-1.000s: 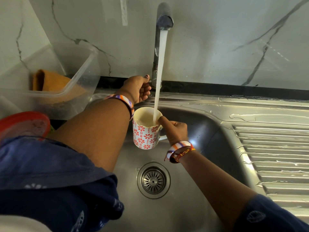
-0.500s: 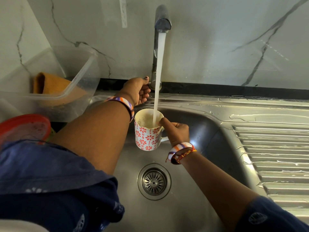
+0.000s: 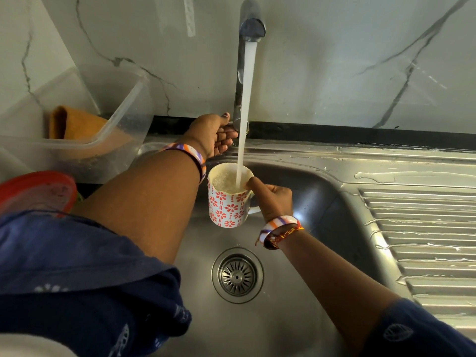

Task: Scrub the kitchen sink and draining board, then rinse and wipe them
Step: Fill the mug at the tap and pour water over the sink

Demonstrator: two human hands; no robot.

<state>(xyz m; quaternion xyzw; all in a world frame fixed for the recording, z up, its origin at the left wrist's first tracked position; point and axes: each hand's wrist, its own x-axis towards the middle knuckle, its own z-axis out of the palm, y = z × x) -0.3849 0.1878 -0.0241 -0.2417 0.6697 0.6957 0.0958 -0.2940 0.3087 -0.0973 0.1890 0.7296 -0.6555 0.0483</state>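
A steel sink [image 3: 304, 300] with a round drain [image 3: 237, 275] lies below me, and its ribbed draining board [image 3: 425, 240] runs off to the right, streaked with water. The tap [image 3: 248, 27] pours a white stream into a white mug with red flowers [image 3: 226, 204]. My right hand [image 3: 273, 199] holds that mug by its handle over the bowl, thumb on the rim. My left hand [image 3: 215, 134] grips the tap's handle at the base of the spout.
A clear plastic tub [image 3: 108, 140] with an orange cloth [image 3: 77, 124] in it stands on the counter at the left. A red lid [image 3: 36, 189] lies in front of it. A marble wall [image 3: 334, 60] rises behind the sink.
The mug has filled higher with water. Both hands have stayed where they were, and the water keeps running.
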